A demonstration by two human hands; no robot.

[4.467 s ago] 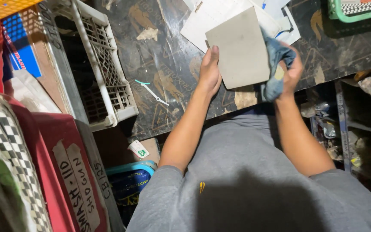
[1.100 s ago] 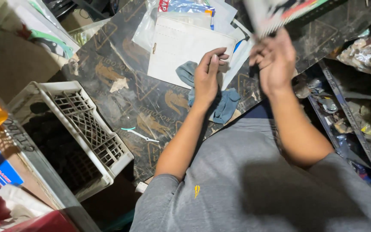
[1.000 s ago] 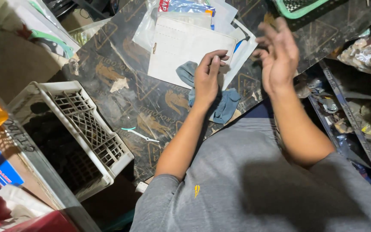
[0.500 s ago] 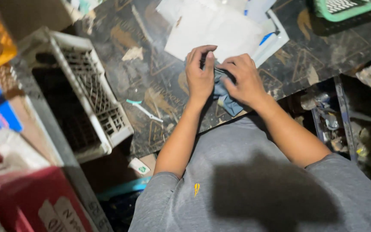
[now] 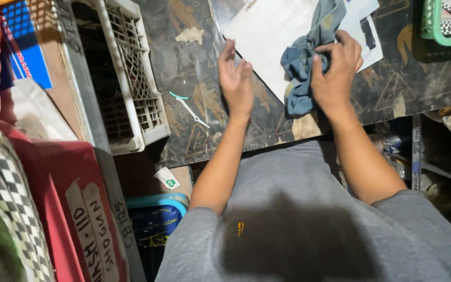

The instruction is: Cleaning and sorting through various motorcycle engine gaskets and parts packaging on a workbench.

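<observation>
My right hand (image 5: 336,73) grips a bunched blue-grey cloth (image 5: 304,62) over the near edge of a white sheet (image 5: 272,36) that lies on the dark patterned tabletop (image 5: 184,73). The cloth's upper end trails up across the sheet. My left hand (image 5: 236,78) hovers flat over the tabletop to the left of the sheet, fingers together and stretched out, with nothing in it.
A white plastic crate (image 5: 126,78) stands at the left of the tabletop, with a small white and teal tool (image 5: 189,107) beside it. A green basket (image 5: 447,23) sits at the top right. Red crates (image 5: 69,209) and cluttered shelves (image 5: 444,146) crowd the floor.
My hands were together on the cloth half a second ago. Now my left hand has let go and moved left, while my right hand keeps the cloth bunched up.
</observation>
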